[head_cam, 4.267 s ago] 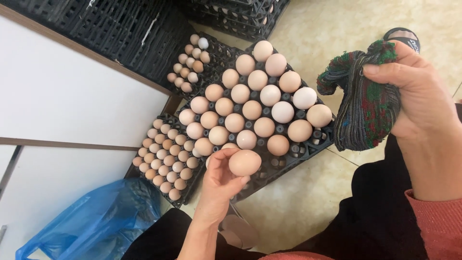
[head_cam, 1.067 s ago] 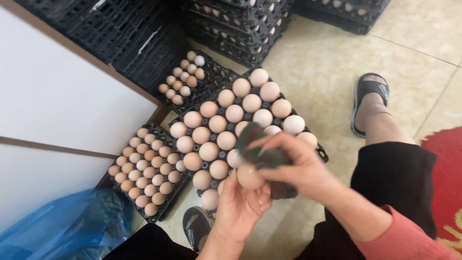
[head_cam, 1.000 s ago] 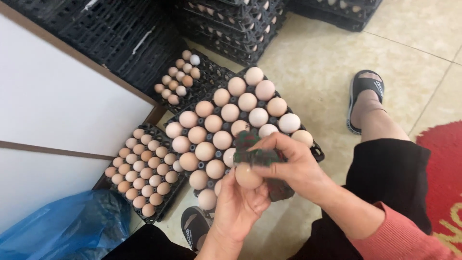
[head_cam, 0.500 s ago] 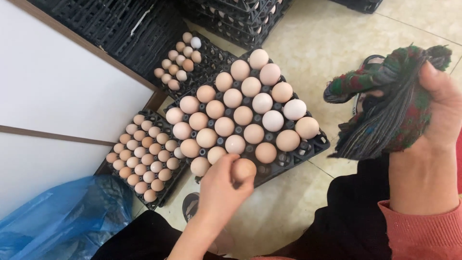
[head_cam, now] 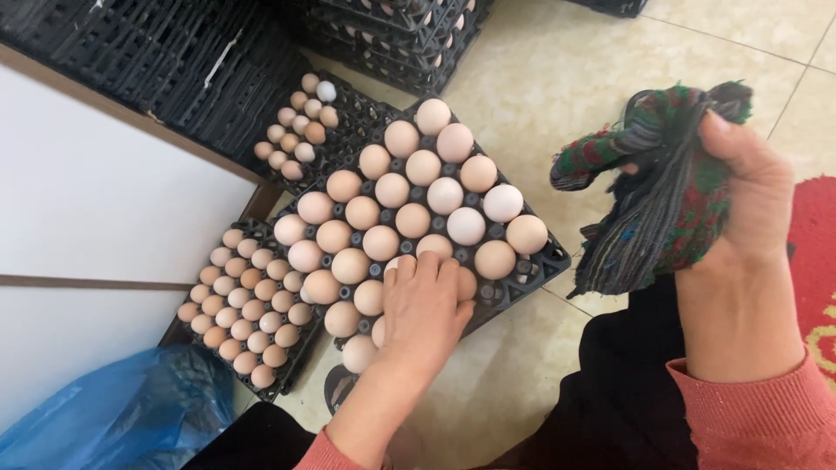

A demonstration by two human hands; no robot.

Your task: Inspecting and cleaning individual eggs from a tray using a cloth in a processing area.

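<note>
The left hand (head_cam: 424, 306), which half a second ago was lifting a tan egg, is now pressing flat onto the near edge of the black plastic egg tray (head_cam: 522, 270), probably seating that egg, now hidden underneath. The right hand (head_cam: 749, 196) is keeping the striped woven cloth (head_cam: 649, 196) gripped well clear, so wiping is pausing.

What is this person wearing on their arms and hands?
Both hands are bare: no gloves, rings or watch show on the left hand or the right hand. Each arm has a salmon-pink knitted sleeve with a ribbed cuff ending at the wrist; the left cuff barely shows.
</note>
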